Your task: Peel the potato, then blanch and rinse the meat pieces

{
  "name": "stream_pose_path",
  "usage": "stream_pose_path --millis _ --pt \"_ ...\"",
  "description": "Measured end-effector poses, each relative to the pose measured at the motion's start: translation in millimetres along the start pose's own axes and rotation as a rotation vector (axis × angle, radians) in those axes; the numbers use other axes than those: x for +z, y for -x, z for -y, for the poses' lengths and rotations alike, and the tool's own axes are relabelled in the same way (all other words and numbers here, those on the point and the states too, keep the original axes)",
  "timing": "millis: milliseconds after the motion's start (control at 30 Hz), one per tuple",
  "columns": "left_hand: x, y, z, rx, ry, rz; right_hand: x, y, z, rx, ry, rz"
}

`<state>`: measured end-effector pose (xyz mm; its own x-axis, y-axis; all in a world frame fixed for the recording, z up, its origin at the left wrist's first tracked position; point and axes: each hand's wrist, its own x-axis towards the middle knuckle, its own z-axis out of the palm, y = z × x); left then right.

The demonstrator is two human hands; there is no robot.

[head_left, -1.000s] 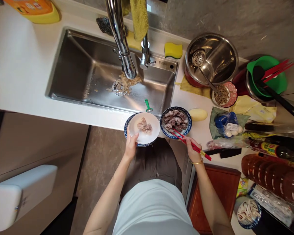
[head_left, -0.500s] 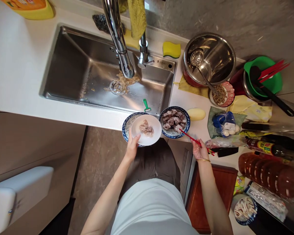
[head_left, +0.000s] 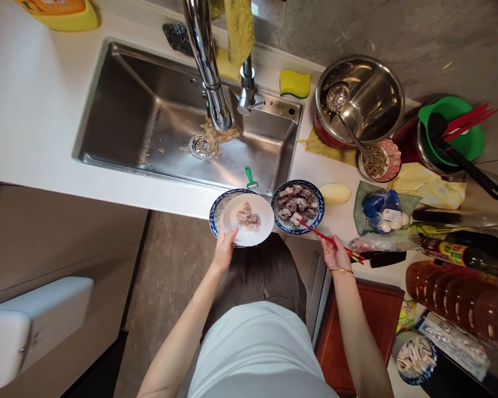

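Observation:
My left hand grips the near-left rim of a small white plate, thumb on top. A few pieces of pale meat lie on it. Beneath and partly hidden by that plate is a blue-patterned plate at the counter edge. My right hand is closed around red chopsticks. Their tips touch a pale piece of meat at the front of a blue-rimmed bowl, which holds many chunks of greyish meat. A peeled, pale yellow oblong vegetable lies right of the bowl.
Behind is a steel sink with scraps by its drain and a green peeler at its front edge. A steel pot with a skimmer stands back right. Bottles and a red-brown cutting board lie to the right.
The chopstick tips have shifted slightly left over the meat in the bowl, with my right hand following. My left hand still holds the white plate. The whole view has shifted a little.

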<state>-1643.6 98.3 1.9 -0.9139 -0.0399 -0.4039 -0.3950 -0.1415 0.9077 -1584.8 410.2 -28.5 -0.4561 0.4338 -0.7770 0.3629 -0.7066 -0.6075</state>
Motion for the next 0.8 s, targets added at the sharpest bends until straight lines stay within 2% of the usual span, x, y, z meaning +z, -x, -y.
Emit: stream_pose_path --millis 100,200,333,433,533,667,800 --pt "-2.0 1 1 -0.052 0.063 -0.015 4 15 -1 -0.264 0.11 0.001" --pt "-5.1 2 2 -0.052 0.033 -0.036 8 33 2 -0.523 0.358 0.047" --pt "-6.6 3 2 -0.049 0.006 -0.042 27 51 6 -0.76 0.672 0.236" --pt "-5.3 5 -2 -0.062 0.038 -0.04 45 55 8 -0.761 0.797 0.404" --pt "-4.4 7 -4 -0.068 0.043 -0.038 52 55 12 -0.742 0.889 0.476" --pt "-5.5 9 -3 -0.048 0.039 -0.031 39 56 21 -0.759 0.995 0.384" --pt "-6.8 9 0 -0.051 0.059 -0.037 33 55 22 -0.739 0.898 0.32"
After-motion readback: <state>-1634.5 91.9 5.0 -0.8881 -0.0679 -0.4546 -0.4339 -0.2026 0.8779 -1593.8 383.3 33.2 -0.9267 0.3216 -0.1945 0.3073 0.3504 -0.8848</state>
